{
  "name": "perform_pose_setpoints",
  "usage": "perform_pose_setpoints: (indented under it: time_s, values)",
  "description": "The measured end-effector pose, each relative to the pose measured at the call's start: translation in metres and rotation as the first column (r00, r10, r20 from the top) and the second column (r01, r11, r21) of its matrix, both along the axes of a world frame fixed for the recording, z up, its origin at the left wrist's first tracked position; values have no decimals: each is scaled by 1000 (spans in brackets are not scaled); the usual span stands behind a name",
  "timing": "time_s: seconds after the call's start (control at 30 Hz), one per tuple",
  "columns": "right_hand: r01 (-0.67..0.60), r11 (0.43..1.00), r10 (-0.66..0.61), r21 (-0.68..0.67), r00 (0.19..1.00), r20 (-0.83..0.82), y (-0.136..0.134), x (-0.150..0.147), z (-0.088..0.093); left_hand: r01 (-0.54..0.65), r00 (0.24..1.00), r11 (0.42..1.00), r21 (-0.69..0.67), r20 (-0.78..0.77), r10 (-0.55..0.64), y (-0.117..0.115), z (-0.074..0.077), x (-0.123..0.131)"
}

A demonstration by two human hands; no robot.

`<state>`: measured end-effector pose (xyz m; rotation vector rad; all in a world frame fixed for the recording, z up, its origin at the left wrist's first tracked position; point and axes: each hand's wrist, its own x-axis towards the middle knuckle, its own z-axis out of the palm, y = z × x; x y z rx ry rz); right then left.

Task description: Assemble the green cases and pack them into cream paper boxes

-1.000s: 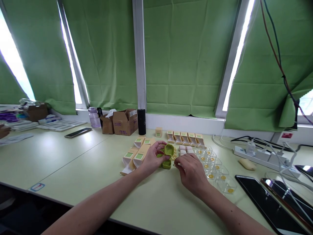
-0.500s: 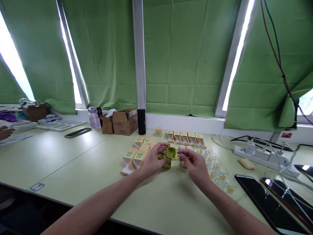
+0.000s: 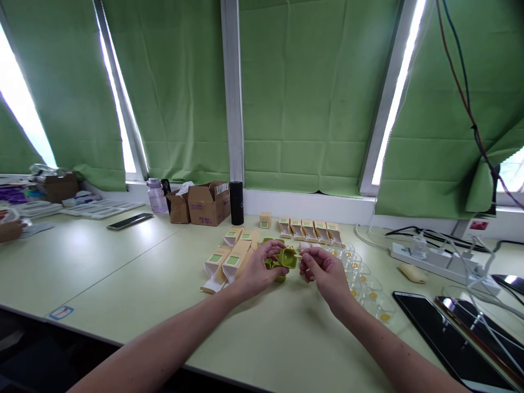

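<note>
My left hand [image 3: 257, 268] is closed around a small olive-green hinged case [image 3: 284, 258], held open just above the table. My right hand [image 3: 323, 273] pinches a tiny piece at the case's right edge; I cannot make out what it is. Left of the hands lie several tan cartons with green labels [image 3: 229, 256]. A row of opened tan cartons [image 3: 310, 230] stands behind. To the right run several clear plastic cups with yellow discs [image 3: 368, 289].
Brown cardboard boxes [image 3: 203, 203], a black cylinder [image 3: 236, 203] and a purple bottle [image 3: 156, 195] stand by the window sill. A phone [image 3: 127, 220] lies at left. A power strip [image 3: 442, 262] with cables and dark tablets [image 3: 450, 335] sit at right. Another person's hand [image 3: 9, 229] shows far left.
My right hand rose from the table and came up to the case. My left hand lifted and tilted the green case slightly toward it.
</note>
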<state>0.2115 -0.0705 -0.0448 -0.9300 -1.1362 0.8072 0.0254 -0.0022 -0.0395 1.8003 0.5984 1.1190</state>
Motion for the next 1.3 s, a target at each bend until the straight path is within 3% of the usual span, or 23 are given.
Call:
perform_pose_setpoints:
  time_s: [0.1,0.37,0.6,0.73,0.97,1.1,1.3]
  values:
    - [-13,998,11,60,1000,27,-3,-2,2,3,1000,1000,3,-11,-3,1,-1,0]
    - [78,983,-113,165,970,217,-5,-1,-6,-10,1000,999,41,1,10,-1,-2,1]
    - [190,918,-351,348,798,491,-10,2,-7,-8,1000,996,87,-26,10,-9,3,1]
    - [153,876,-421,457,706,570,-11,3,-8,-17,999,993,118,-48,23,-10,1,0]
    - [141,757,-623,639,452,638,-14,2,-8,10,999,977,211,-40,-1,-12,-1,-1]
    - [121,743,-644,658,396,654,-14,2,-8,31,999,970,241,-31,-24,-11,-3,-1]
    - [91,700,-678,709,396,619,-10,2,-9,39,999,958,284,-26,-33,-11,-3,-1]
